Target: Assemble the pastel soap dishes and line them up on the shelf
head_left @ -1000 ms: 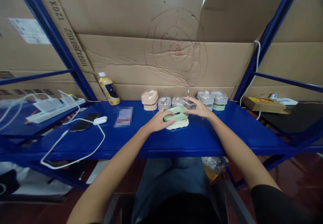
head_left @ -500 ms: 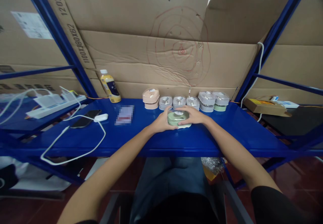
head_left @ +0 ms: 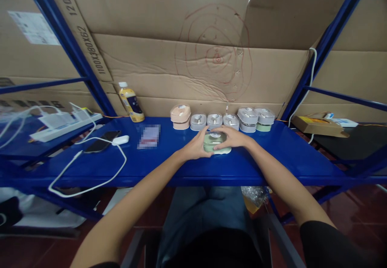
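Note:
Between my two hands is a green oval box with a clear lid (head_left: 215, 139), near the front middle of the blue table (head_left: 169, 167). My left hand (head_left: 197, 145) curves round its left side, fingers behind and thumb at the front. From the right, my right hand (head_left: 232, 137) grips the box, thumb across its front. A pale edge shows under the box at the lower right. Behind my hands stand similar grey clear-lidded boxes (head_left: 215, 121) in a row. At the row's left end is a pink stack (head_left: 180, 117); at its right end are grey stacks (head_left: 248, 119).
A yellow drink bottle (head_left: 132, 102) stands at the back left. Nearer lie a blurred-out packet (head_left: 149, 136), a phone (head_left: 102, 141) and a white cable (head_left: 121, 171). A power strip (head_left: 66, 126) is farther left. Cardboard (head_left: 151, 58) walls the back; blue posts (head_left: 329, 38) flank it.
The green box has shifted slightly to the right between my hands. Both hands keep their grip. The view has tilted very slightly.

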Tool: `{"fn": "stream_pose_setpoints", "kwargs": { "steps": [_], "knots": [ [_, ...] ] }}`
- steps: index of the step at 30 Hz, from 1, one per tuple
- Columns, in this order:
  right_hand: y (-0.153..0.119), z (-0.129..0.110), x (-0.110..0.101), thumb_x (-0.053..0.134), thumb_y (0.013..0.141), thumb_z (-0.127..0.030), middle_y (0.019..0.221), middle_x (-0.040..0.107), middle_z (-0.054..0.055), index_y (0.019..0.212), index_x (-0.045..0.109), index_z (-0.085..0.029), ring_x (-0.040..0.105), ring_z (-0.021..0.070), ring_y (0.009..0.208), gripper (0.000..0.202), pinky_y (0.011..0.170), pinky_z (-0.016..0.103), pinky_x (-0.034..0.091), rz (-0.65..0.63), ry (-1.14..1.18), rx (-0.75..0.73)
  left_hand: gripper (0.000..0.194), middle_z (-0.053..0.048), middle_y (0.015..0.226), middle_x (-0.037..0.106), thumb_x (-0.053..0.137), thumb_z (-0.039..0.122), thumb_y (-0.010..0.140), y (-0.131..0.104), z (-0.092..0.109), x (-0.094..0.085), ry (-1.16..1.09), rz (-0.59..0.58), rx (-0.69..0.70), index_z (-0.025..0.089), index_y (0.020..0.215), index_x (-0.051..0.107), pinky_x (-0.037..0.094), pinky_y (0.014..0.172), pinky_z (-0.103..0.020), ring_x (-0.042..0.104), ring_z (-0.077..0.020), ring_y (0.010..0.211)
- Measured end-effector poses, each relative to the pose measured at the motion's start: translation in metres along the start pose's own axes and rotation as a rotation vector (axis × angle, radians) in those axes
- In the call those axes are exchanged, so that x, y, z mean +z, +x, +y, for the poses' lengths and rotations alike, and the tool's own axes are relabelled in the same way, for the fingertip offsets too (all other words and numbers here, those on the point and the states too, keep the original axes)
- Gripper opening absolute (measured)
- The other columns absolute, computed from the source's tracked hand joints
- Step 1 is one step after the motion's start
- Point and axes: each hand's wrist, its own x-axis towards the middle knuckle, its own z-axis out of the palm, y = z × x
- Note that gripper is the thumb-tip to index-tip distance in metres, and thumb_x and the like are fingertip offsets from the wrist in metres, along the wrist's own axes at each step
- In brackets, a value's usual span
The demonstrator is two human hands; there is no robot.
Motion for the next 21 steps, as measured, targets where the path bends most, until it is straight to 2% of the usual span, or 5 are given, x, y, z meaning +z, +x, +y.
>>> {"fn": "stream_pose_setpoints", "kwargs": {
  "steps": [5, 10, 15, 18, 21],
  "knots": [
    [-0.001, -0.004, 0.001, 0.088, 0.068, -0.059, 0.126, 0.068, 0.011, 0.143, 0.062, -0.025, 0.063, 0.0318, 0.117, 0.086, 0.103, 0.05, 0.05, -0.002, -0.029, 0.053, 0.123, -0.023, 0.166, 0.03, 0.087, 0.042, 0.069, -0.001, 0.003, -0.005, -0.001, -0.029, 0.038, 0.019, 0.165, 0.013, 0.032, 0.124, -0.061, 0.033, -0.0458, 0.152],
    [-0.001, -0.007, 0.008, 0.087, 0.067, -0.064, 0.121, 0.068, 0.012, 0.148, 0.058, -0.025, 0.063, 0.0343, 0.116, 0.094, 0.101, 0.052, 0.05, -0.014, -0.092, 0.086, 0.116, -0.021, 0.161, 0.04, 0.091, 0.048, 0.067, 0.001, 0.002, -0.009, -0.033, -0.028, 0.037, 0.019, 0.16, 0.028, 0.037, 0.121, -0.06, 0.041, -0.0447, 0.148],
    [-0.002, -0.001, 0.01, 0.085, 0.07, -0.065, 0.133, 0.064, 0.014, 0.157, 0.047, -0.026, 0.06, 0.035, 0.124, 0.103, 0.108, 0.053, 0.047, -0.071, -0.067, 0.067, 0.106, -0.017, 0.148, 0.056, 0.093, 0.05, 0.061, 0.004, -0.008, -0.012, -0.06, -0.001, 0.028, 0.02, 0.149, 0.043, 0.044, 0.114, -0.057, 0.055, -0.0408, 0.136],
    [-0.003, 0.005, 0.009, 0.088, 0.068, -0.061, 0.141, 0.061, 0.013, 0.158, 0.043, -0.028, 0.057, 0.0357, 0.13, 0.107, 0.111, 0.055, 0.045, -0.085, -0.042, 0.024, 0.103, -0.016, 0.146, 0.058, 0.093, 0.049, 0.061, 0.005, -0.013, -0.014, -0.073, 0.0, 0.026, 0.021, 0.147, 0.044, 0.046, 0.112, -0.056, 0.057, -0.0384, 0.133],
    [-0.002, 0.01, 0.007, 0.09, 0.067, -0.055, 0.146, 0.06, 0.013, 0.157, 0.046, -0.027, 0.055, 0.0359, 0.134, 0.104, 0.114, 0.056, 0.043, -0.074, -0.023, -0.017, 0.109, -0.017, 0.145, 0.058, 0.094, 0.05, 0.058, 0.005, -0.015, -0.018, -0.079, -0.006, -0.016, 0.019, 0.148, 0.041, 0.045, 0.113, -0.056, 0.056, -0.0386, 0.134]
  ]
}}
